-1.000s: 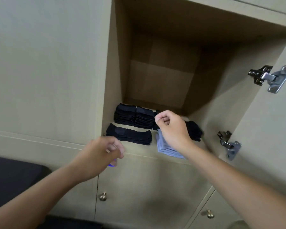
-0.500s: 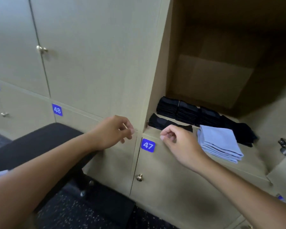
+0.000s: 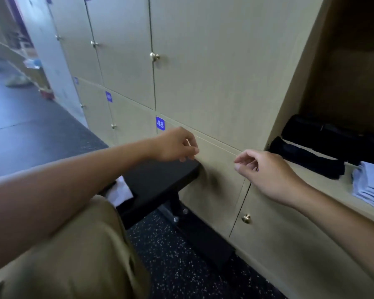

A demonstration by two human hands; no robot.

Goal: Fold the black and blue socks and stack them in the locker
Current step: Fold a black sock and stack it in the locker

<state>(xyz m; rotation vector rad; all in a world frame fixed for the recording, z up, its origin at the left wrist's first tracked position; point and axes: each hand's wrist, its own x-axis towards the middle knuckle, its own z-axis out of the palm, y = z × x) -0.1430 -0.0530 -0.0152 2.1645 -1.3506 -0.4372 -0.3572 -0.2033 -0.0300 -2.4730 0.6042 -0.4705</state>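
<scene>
The open locker [image 3: 294, 67] is at the far right. On its floor lie folded black socks: one pair at the front [image 3: 307, 159] and a row of stacks behind [image 3: 333, 137]. A stack of folded light blue socks [image 3: 371, 186] sits to their right, cut by the frame edge. My right hand [image 3: 266, 171] hovers in front of the lower locker door, left of the socks, fingers loosely curled and holding nothing. My left hand [image 3: 177, 145] hangs further left, below the "48" label, also loosely curled and empty.
A black bench [image 3: 158, 182] stands against the closed lockers below my left hand, with something white [image 3: 119, 193] on it. Brass knobs [image 3: 246, 218] stick out of the doors. My knee in tan trousers [image 3: 80, 244] fills the lower left. Dark speckled floor lies below.
My view has swung left, away from the open locker. My right hand has drawn back out of the locker and both hands have moved left, holding nothing.
</scene>
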